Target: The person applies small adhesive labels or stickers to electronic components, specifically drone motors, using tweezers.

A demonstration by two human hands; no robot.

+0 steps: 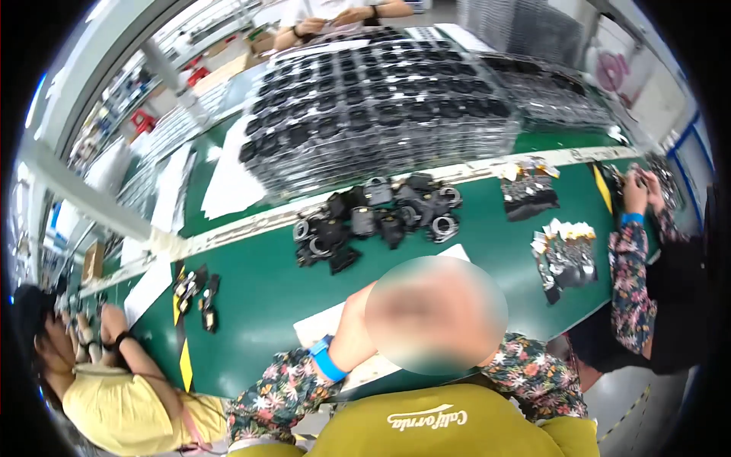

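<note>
Above the near edge of the green table (266,305), my left hand (359,324) and my right hand (476,316) are close together. A round blur covers most of both hands, so their fingers cannot be made out. Between them shows a dark smear; whether it is a held part is too blurred to tell. Under the hands lies a white sheet (311,329). Just beyond them sits a pile of black camera-like housings (364,221), some with silvery rings.
Stacked clear trays (381,145) of black ring-shaped parts stand at the back. Small parts with flat cables (567,259) lie to the right, and a few dark parts (207,305) to the left. Co-workers sit at both sides; another person's hands (331,23) show at the far side.
</note>
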